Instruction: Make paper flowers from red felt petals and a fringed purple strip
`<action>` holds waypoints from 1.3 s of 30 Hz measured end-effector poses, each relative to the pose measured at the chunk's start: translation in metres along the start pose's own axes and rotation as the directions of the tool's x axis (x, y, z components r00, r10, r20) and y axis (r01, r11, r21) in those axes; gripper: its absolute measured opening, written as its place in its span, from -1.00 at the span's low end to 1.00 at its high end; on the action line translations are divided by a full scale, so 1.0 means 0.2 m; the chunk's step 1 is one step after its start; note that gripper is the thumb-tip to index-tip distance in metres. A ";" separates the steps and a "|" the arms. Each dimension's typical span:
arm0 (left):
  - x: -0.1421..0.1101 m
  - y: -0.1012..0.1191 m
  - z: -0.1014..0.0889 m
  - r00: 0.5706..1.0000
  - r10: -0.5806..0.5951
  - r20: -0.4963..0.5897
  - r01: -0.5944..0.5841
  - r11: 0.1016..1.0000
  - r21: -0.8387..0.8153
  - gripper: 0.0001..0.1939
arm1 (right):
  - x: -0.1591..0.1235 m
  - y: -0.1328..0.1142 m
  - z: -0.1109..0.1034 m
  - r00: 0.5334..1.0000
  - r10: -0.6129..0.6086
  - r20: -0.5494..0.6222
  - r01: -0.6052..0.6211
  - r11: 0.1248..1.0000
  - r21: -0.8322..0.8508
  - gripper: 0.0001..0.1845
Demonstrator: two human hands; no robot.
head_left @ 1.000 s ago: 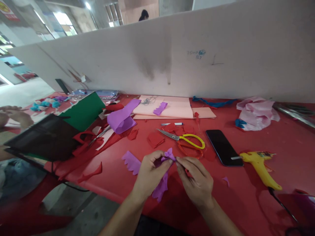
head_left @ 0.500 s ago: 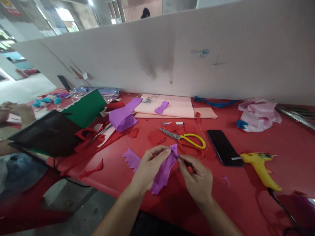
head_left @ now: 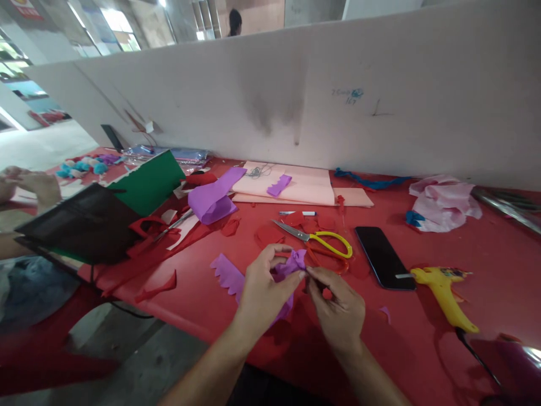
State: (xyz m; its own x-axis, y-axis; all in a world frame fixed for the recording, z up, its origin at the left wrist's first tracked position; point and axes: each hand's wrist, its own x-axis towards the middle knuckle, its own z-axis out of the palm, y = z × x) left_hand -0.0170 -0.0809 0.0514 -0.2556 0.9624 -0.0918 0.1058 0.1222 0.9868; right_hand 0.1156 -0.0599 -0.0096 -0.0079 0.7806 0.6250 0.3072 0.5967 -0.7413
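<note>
Between my two hands, over the front of the red table point(head_left: 186, 304), is a purple crepe-paper strip point(head_left: 295, 260), its upper end gathered into a small ruffled bunch. My left hand point(head_left: 264, 287) pinches the strip, thumb towards the bunch, and part of the strip hangs down behind it. At the base of the bunch, the fingertips of my right hand point(head_left: 338, 304) are closed on the gathered paper. A second purple piece with a scalloped edge point(head_left: 228, 273) lies left of my left hand. Scissors with yellow and red handles point(head_left: 325, 242) rest just beyond my hands.
To the right lie a black phone point(head_left: 382, 256) and a yellow glue gun point(head_left: 443, 293) with its cord. Peach paper sheets point(head_left: 296, 189) lie at the back, below a white partition point(head_left: 203, 101). A dark bag point(head_left: 80, 225) and a co-worker's hands point(head_left: 36, 183) are at left.
My left hand has turned and moved its grip along the strip, its thumb now lower, near my right fingertips. The hanging part of the strip is now mostly behind my left hand.
</note>
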 end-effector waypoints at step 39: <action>-0.02 -0.09 0.11 0.977 -0.168 -0.131 0.114 0.931 -0.346 -0.50 | -0.02 0.00 0.00 0.994 -0.092 -0.055 0.089 0.994 -0.058 -0.82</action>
State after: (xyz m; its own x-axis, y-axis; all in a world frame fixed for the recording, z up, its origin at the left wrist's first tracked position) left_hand 0.0035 -0.0810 0.0312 -0.3930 0.8881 -0.2384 -0.2634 0.1396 0.9545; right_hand 0.1152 -0.0630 -0.0112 0.0157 0.7107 0.7033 0.3600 0.6522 -0.6671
